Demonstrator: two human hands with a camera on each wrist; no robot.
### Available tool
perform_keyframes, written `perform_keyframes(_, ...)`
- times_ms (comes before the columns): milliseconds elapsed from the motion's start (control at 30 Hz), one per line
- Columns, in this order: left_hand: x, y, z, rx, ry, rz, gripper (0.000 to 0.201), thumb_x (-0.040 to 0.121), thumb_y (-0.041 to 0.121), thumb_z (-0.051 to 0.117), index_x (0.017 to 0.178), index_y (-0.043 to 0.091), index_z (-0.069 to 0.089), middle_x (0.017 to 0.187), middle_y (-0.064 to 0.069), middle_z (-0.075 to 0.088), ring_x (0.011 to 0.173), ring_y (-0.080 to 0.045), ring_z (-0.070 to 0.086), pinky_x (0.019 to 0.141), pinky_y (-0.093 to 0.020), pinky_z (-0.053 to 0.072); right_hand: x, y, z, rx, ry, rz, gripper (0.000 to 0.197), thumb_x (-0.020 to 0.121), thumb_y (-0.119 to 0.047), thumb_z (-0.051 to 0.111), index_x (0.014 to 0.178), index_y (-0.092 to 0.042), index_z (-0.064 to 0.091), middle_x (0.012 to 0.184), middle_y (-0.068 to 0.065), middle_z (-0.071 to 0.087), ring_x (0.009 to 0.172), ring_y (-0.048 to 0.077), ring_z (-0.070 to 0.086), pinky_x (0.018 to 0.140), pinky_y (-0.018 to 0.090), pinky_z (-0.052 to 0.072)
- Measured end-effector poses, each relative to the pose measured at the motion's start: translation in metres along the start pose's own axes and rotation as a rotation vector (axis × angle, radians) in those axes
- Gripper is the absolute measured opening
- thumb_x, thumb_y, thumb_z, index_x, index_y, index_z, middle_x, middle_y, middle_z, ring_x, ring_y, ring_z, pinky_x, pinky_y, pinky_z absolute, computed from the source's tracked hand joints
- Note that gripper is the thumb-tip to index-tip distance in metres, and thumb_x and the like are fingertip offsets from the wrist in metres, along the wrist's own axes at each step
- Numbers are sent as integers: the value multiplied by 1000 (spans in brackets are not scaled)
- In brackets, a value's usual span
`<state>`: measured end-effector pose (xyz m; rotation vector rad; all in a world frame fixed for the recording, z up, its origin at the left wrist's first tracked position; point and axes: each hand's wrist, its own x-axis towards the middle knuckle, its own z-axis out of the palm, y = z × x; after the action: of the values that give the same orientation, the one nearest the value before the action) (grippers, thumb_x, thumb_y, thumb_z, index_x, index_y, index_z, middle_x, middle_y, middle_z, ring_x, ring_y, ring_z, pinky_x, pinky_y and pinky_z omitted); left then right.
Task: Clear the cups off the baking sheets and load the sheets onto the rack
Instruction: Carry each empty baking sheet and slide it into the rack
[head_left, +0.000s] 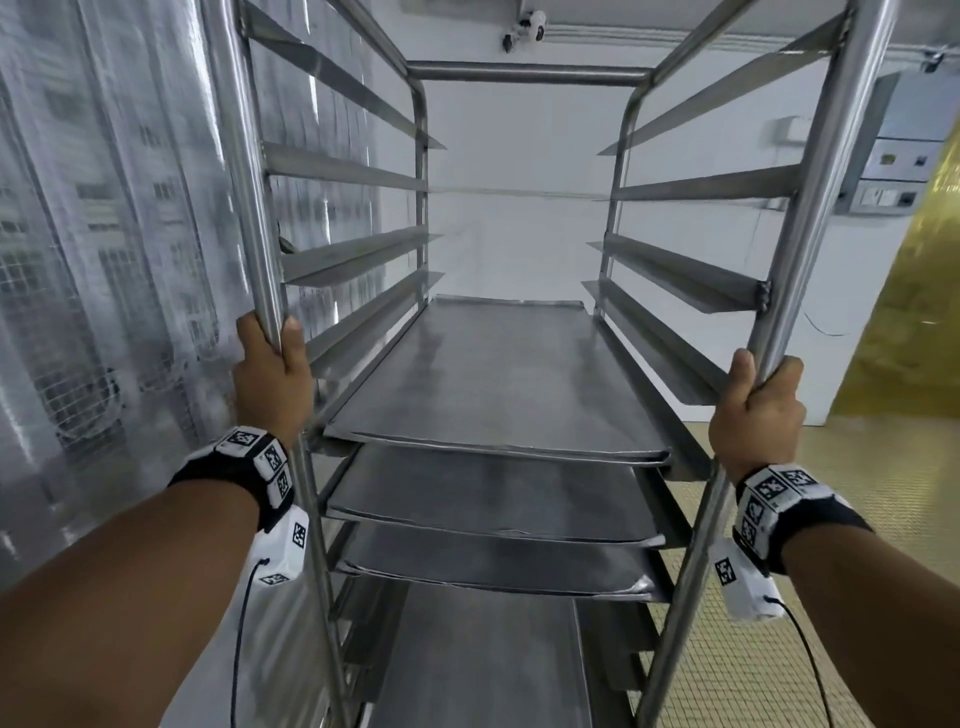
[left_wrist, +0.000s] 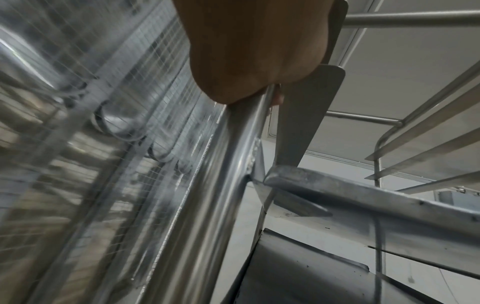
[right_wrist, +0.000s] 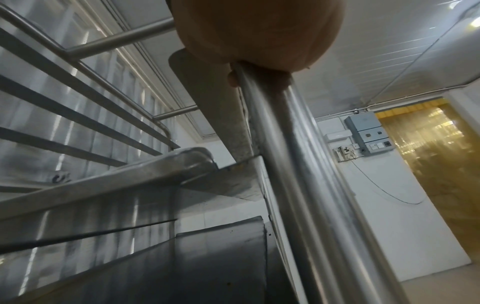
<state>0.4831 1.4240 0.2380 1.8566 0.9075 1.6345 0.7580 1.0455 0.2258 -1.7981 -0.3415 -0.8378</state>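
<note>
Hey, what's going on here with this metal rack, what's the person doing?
A person stands at a tall steel rack and grips its two front uprights: the left hand curls round the left post, the right hand round the right post. Several baking sheets already sit on the middle and lower rails, one above another, with nothing on them. The upper rails hold no sheets. No cups are in view. The blurred background in the left wrist view suggests the rack may be moving.

arms: bare | wrists: black bands (head_left: 236, 480) with white marker cubes (head_left: 774, 491); white camera pods (head_left: 284, 545); thin black cables (head_left: 240, 618)
</note>
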Motion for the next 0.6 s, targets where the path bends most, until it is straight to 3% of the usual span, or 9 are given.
perform_keyframes(167,18,-13,39,3,-11,16,48,106,47,38,133,8,40,92,-10,59,77,-28,51,67,-38,37,22,12,32,-26,22,41,48,104,-50,37,110,-2,38,71,18,52,65,40,52,59,42,40)
perform_keyframes(233,23,-15,49,3,-3,25,48,105,48,38,133,9,41,91,-9,61,77,-30,57,66,-37,39,29,14,43,-25,18,48,48,104,-48,37,111,-1,38,69,15,49,65,39,50,60,43,39)
perform_keyframes(367,37,-20,70,-23,-11,14,48,105,48,39,132,8,41,89,-6,60,74,-25,56,66,-36,41,42,19,68,-1,7,34,48,105,-48,38,110,-1,39,69,16,50,64,40,51,58,40,38)
perform_keyframes(500,54,-36,93,2,5,7,55,102,59,36,133,14,37,86,-11,63,75,-37,64,65,-46,53,56,28,96,27,-11,23,47,105,-48,38,110,-1,39,66,12,47,62,38,50,57,41,39)
perform_keyframes(600,64,-42,109,19,19,5,55,101,62,35,132,16,36,85,-11,63,75,-39,64,65,-50,54,68,36,118,48,-29,13,46,104,-48,38,109,-3,38,65,12,47,61,38,50,57,40,38)
